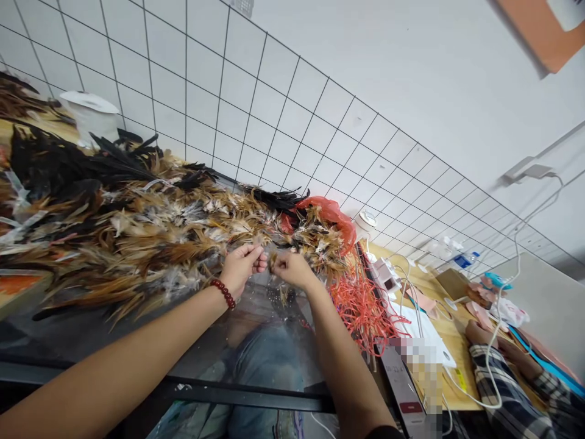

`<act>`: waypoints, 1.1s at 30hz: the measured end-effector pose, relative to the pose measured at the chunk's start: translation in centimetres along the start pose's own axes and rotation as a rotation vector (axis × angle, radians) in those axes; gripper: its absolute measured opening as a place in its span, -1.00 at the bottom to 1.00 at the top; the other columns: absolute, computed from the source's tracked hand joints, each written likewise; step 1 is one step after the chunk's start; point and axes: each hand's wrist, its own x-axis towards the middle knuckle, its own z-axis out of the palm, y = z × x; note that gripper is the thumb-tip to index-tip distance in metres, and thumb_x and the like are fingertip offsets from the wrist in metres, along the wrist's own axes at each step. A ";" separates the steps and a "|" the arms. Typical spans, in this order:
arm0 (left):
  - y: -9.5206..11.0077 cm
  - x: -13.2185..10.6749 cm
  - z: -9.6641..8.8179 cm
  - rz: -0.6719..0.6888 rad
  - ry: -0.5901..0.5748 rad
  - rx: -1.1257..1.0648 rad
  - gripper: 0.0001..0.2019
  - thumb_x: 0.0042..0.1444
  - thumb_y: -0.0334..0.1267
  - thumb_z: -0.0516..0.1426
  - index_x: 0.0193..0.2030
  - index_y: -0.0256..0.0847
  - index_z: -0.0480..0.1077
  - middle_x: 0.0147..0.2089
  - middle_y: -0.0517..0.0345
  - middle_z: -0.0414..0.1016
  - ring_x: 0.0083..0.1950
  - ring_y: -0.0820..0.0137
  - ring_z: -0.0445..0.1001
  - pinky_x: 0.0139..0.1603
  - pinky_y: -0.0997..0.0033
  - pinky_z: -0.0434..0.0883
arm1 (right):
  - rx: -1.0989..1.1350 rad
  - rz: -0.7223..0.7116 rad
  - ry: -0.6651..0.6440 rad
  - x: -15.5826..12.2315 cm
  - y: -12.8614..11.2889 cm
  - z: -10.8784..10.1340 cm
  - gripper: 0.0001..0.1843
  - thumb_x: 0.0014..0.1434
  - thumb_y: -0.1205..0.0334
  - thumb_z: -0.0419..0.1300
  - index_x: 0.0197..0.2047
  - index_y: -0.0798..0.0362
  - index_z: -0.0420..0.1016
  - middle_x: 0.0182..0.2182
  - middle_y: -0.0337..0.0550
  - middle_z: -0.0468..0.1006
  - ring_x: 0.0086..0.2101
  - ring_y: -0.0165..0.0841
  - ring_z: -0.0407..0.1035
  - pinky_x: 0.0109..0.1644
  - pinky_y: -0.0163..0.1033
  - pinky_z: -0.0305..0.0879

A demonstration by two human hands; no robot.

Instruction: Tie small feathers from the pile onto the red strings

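Note:
My left hand (244, 267), with a dark red bead bracelet (223, 293) at the wrist, is closed in a pinch above the glass tabletop (183, 341). What its fingertips hold, if anything, is too small to make out. Just to its right, my right hand (292, 268) pinches a small brown feather (273, 261). A thick spread of brown and tan feathers (173, 244) lies behind and left of both hands. More brown feathers (322, 241) sit by a red plastic bag (331, 213) beyond my right hand. Feather bits are scattered on the glass below.
Black feathers (68, 164) and a white spool (91, 116) stand at the back left, before a wire grid (256, 97). Red strings (361, 305) are heaped right of my forearm, near a phone (402, 384). Another person's plaid sleeve (503, 384) rests at the right table, among white cables.

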 end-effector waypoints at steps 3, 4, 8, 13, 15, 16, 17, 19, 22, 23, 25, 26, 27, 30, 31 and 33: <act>0.1 -0.2 0.2 0.008 0.020 -0.003 -0.74 -0.15 -0.21 0.34 -0.47 -0.30 0.37 -0.54 0.17 0.46 -0.54 0.52 0.40 -0.47 0.49 0.38 | 0.097 -0.047 -0.310 -0.3 0.3 -2.1 -0.88 0.05 0.23 0.23 -0.37 0.07 0.58 -0.48 -0.27 0.53 -0.42 -0.42 0.35 -0.32 -0.37 0.19; 0.2 -0.3 0.2 0.014 0.026 0.001 -0.75 -0.14 -0.22 0.33 -0.47 -0.31 0.37 -0.54 0.17 0.46 -0.54 0.51 0.40 -0.46 0.48 0.39 | 0.064 -0.012 -0.273 -0.3 0.4 -2.9 -0.84 0.02 0.23 0.27 -0.30 0.08 0.59 -0.43 -0.25 0.56 -0.40 -0.41 0.36 -0.31 -0.37 0.19; 0.3 -0.4 0.2 0.024 0.057 0.005 -0.77 -0.11 -0.23 0.32 -0.47 -0.31 0.37 -0.53 0.17 0.45 -0.53 0.50 0.40 -0.43 0.45 0.40 | -0.143 0.136 0.035 -0.3 -0.1 -3.8 -0.78 0.06 0.22 0.23 -0.20 0.04 0.59 -0.31 -0.14 0.60 -0.31 -0.37 0.39 -0.29 -0.33 0.14; 0.2 -0.2 0.0 0.032 0.052 -0.034 -0.71 -0.19 -0.20 0.35 -0.47 -0.31 0.36 -0.52 0.17 0.46 -0.54 0.51 0.40 -0.46 0.47 0.37 | -0.179 0.097 -0.131 0.0 -2.3 -1.8 -0.73 -0.03 -0.01 0.28 -0.50 0.03 0.52 -0.52 -0.19 0.51 -0.44 -0.39 0.31 -0.40 -0.31 0.05; 0.1 -0.2 -0.1 0.035 0.045 -0.042 -0.69 -0.21 -0.18 0.36 -0.47 -0.31 0.36 -0.52 0.16 0.47 -0.54 0.52 0.39 -0.47 0.48 0.36 | -0.066 0.036 -0.200 0.1 -2.4 -1.7 -0.76 -0.05 0.08 0.29 -0.58 0.06 0.45 -0.61 -0.26 0.41 -0.51 -0.45 0.23 -0.41 -0.32 0.03; 0.1 -0.2 -0.1 0.035 0.043 -0.042 -0.68 -0.23 -0.17 0.37 -0.47 -0.31 0.36 -0.51 0.16 0.47 -0.54 0.52 0.39 -0.47 0.49 0.36 | 0.066 0.001 -0.207 0.2 -2.2 -1.9 -0.77 -0.04 0.11 0.28 -0.57 0.08 0.43 -0.62 -0.29 0.38 -0.53 -0.48 0.20 -0.42 -0.34 0.04; 0.1 -0.2 -0.1 0.033 0.039 -0.038 -0.67 -0.24 -0.16 0.37 -0.46 -0.31 0.37 -0.51 0.16 0.47 -0.54 0.52 0.39 -0.47 0.49 0.35 | 0.238 -0.025 -0.191 0.2 -2.0 -2.2 -0.77 -0.02 0.12 0.26 -0.55 0.09 0.42 -0.62 -0.32 0.36 -0.54 -0.50 0.18 -0.42 -0.35 0.04; 0.2 -0.4 -0.1 0.025 0.022 -0.015 -0.65 -0.25 -0.14 0.38 -0.45 -0.31 0.37 -0.50 0.16 0.48 -0.54 0.52 0.39 -0.46 0.48 0.36 | 0.598 -0.029 -0.121 0.3 -1.3 -3.0 -0.71 -0.02 0.03 0.26 -0.49 0.09 0.40 -0.63 -0.36 0.34 -0.58 -0.54 0.14 -0.45 -0.37 0.04; 0.2 -0.6 0.0 0.016 -0.030 0.032 -0.61 -0.28 -0.09 0.39 -0.44 -0.32 0.39 -0.49 0.13 0.49 -0.51 0.50 0.41 -0.46 0.48 0.36 | 0.892 0.000 -0.047 0.4 -0.7 -3.5 -0.61 -0.12 -0.07 0.33 -0.45 0.08 0.38 -0.65 -0.39 0.33 -0.62 -0.56 0.11 -0.51 -0.38 -0.01; 0.2 -0.6 0.0 0.014 -0.050 0.047 -0.60 -0.29 -0.08 0.39 -0.44 -0.32 0.40 -0.48 0.12 0.50 -0.51 0.49 0.42 -0.46 0.47 0.36 | 0.929 0.000 -0.029 0.5 -0.6 -3.4 -0.60 -0.15 -0.06 0.36 -0.45 0.08 0.38 -0.65 -0.39 0.34 -0.62 -0.56 0.12 -0.52 -0.39 -0.01; 0.2 -0.7 0.1 0.010 -0.073 0.072 -0.58 -0.30 -0.05 0.40 -0.44 -0.33 0.41 -0.47 0.12 0.50 -0.49 0.48 0.43 -0.46 0.47 0.37 | 0.973 -0.004 0.013 0.7 -0.6 -3.1 -0.59 -0.21 -0.04 0.40 -0.46 0.09 0.39 -0.64 -0.39 0.35 -0.62 -0.57 0.13 -0.52 -0.39 -0.01; 0.3 -0.7 0.1 0.007 -0.081 0.082 -0.58 -0.29 -0.04 0.40 -0.43 -0.33 0.42 -0.47 0.12 0.49 -0.49 0.48 0.43 -0.46 0.47 0.37 | 0.988 -0.002 0.032 0.8 -0.6 -2.9 -0.58 -0.22 -0.04 0.40 -0.46 0.09 0.39 -0.64 -0.39 0.35 -0.62 -0.56 0.14 -0.51 -0.39 0.00; 0.3 -0.7 0.1 0.005 -0.089 0.090 -0.58 -0.29 -0.03 0.39 -0.43 -0.33 0.43 -0.48 0.13 0.49 -0.49 0.48 0.43 -0.45 0.47 0.37 | 1.001 0.005 0.046 0.9 -0.7 -2.7 -0.58 -0.22 -0.03 0.41 -0.46 0.09 0.39 -0.65 -0.39 0.35 -0.62 -0.56 0.14 -0.52 -0.39 -0.01; 0.4 -0.8 0.0 -0.032 -0.167 0.115 -0.59 -0.27 -0.06 0.40 -0.37 -0.32 0.47 -0.47 0.15 0.48 -0.48 0.49 0.42 -0.46 0.48 0.36 | 1.037 0.019 0.040 1.0 -0.8 -2.4 -0.59 -0.22 -0.02 0.41 -0.44 0.08 0.39 -0.65 -0.39 0.35 -0.62 -0.56 0.14 -0.52 -0.38 -0.01; 0.4 -0.8 0.0 -0.053 -0.206 0.129 -0.60 -0.27 -0.09 0.40 -0.36 -0.32 0.47 -0.48 0.15 0.47 -0.49 0.50 0.42 -0.47 0.49 0.35 | 1.046 0.014 0.036 1.1 -0.8 -2.3 -0.59 -0.23 -0.01 0.41 -0.45 0.08 0.39 -0.64 -0.39 0.35 -0.62 -0.55 0.14 -0.52 -0.38 0.00; 0.3 -0.9 0.0 -0.091 -0.249 0.161 -0.62 -0.29 -0.13 0.41 -0.39 -0.33 0.46 -0.52 0.15 0.46 -0.52 0.50 0.40 -0.49 0.49 0.33 | 1.048 0.002 0.059 1.2 -0.6 -2.1 -0.62 -0.23 0.02 0.40 -0.46 0.07 0.38 -0.62 -0.39 0.34 -0.61 -0.55 0.13 -0.50 -0.37 0.02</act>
